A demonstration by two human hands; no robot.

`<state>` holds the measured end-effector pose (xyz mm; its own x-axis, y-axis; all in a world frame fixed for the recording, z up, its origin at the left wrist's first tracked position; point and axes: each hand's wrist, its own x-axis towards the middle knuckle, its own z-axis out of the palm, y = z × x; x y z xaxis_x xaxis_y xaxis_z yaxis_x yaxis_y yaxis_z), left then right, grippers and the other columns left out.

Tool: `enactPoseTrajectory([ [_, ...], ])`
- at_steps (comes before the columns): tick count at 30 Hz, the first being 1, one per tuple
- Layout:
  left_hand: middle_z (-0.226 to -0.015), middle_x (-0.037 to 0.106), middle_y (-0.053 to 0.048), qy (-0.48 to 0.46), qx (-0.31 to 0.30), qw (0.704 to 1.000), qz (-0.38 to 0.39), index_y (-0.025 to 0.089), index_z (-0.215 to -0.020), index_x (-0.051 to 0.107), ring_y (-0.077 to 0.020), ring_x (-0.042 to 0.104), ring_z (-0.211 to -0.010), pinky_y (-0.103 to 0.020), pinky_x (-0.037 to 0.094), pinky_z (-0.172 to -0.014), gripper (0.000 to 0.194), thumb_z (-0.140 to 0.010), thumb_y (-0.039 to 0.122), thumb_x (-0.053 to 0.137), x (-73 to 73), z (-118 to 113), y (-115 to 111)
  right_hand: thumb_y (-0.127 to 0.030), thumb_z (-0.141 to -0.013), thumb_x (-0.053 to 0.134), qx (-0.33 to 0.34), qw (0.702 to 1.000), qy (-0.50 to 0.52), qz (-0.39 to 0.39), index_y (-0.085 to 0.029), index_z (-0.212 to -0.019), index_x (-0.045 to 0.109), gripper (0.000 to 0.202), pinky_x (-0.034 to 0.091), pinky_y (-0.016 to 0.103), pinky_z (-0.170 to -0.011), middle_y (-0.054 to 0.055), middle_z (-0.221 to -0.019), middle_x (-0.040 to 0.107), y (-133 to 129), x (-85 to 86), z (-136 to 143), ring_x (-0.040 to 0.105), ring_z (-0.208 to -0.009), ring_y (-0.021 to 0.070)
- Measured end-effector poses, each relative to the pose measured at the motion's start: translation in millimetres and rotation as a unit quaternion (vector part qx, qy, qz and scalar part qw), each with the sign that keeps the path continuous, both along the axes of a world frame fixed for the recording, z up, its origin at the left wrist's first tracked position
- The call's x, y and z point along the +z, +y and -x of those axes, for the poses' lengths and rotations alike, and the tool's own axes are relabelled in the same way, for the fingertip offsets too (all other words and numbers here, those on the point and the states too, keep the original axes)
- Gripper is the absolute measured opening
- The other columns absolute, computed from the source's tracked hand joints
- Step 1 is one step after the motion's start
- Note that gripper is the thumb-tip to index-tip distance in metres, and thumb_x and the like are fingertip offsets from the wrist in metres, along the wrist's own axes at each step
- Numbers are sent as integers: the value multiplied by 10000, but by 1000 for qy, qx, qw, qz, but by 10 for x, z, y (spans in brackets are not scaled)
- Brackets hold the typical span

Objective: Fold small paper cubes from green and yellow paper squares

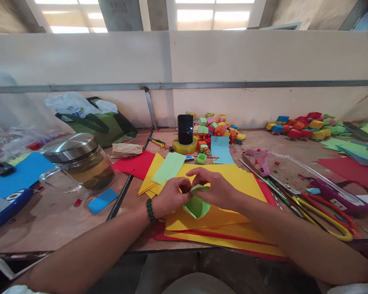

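A folded light green paper piece (197, 207) is held between my two hands over the stacked yellow sheets (242, 179). My left hand (171, 198), with a green bead bracelet on its wrist, pinches the piece's left upper edge. Across from it, my right hand (213, 188) has its fingers closed on the top edge of the same paper. Red sheets show under the yellow ones. Flat light green strips (168, 167) lie just beyond my left hand, and a small green paper box (201, 159) stands farther back.
A glass teapot (88, 167) and a blue paper piece (102, 201) are at the left. Behind my hands stand a phone (185, 129) and a pile of coloured paper boxes (219, 130). Scissors (325, 216), a pink glue gun (260, 159) and a purple power strip (337, 196) lie right.
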<state>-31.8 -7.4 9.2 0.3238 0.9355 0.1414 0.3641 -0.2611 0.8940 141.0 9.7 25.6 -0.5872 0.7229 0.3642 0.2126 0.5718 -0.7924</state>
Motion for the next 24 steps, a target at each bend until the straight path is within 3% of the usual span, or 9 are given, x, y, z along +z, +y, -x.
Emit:
enactPoseTrajectory([
  [2, -544, 451, 51, -1, -3, 1000, -15, 175, -573, 466, -98, 407, -557, -210, 341, -527, 113, -629, 230, 547, -9, 1, 6, -235, -768, 601, -3, 999, 40, 9, -194, -1030, 555, 269, 506, 292, -713, 18, -788, 654, -22, 29, -18, 632, -726, 145],
  [4, -564, 466, 46, -3, 13, 999, -33, 181, -598, 466, -107, 424, -574, -217, 356, -539, 94, -641, 227, 535, -23, 14, 31, -312, -796, 614, -50, 996, 77, 13, -197, -1054, 545, 290, 519, 313, -739, 51, -867, 659, -11, 59, -53, 643, -810, 167],
  [7, -630, 521, 33, -2, 64, 996, -58, 181, -668, 501, -121, 456, -606, -233, 399, -573, 51, -661, 219, 535, -44, 51, 83, -376, -761, 657, -116, 992, 49, 28, -199, -1080, 533, 386, 520, 310, -698, 82, -982, 642, 60, 63, -90, 628, -856, 184],
  [11, -687, 560, 21, -16, 106, 991, -79, 175, -733, 528, -132, 499, -650, -246, 445, -618, 58, -683, 201, 540, -82, 83, 129, -241, -707, 599, -94, 990, -64, 82, -177, -864, 579, 171, 399, 225, -506, -16, -683, 562, 175, -56, -56, 525, -601, 126],
  [15, -688, 555, 17, -27, 95, 992, -77, 164, -753, 566, -137, 513, -653, -251, 452, -621, 84, -694, 194, 514, -131, 69, 143, -174, -658, 486, -110, 991, -57, 59, -171, -650, 550, 65, 284, 207, -475, -44, -575, 435, 249, -164, -23, 401, -543, 96],
  [19, -651, 511, 13, -22, 86, 992, -84, 164, -608, 538, -127, 476, -615, -245, 426, -582, 134, -726, 217, 503, -151, 62, 140, -222, -650, 488, -128, 989, -33, 68, -167, -642, 569, 97, 245, 217, -473, -53, -541, 391, 285, -154, -41, 334, -513, 89],
  [24, -626, 458, 18, -20, 88, 992, -91, 171, -525, 488, -126, 461, -628, -248, 412, -615, 221, -737, 221, 523, -119, 56, 99, -234, -619, 508, -107, 989, -4, 98, -171, -636, 579, 96, 286, 213, -494, -50, -556, 434, 278, -97, -47, 379, -531, 90],
])
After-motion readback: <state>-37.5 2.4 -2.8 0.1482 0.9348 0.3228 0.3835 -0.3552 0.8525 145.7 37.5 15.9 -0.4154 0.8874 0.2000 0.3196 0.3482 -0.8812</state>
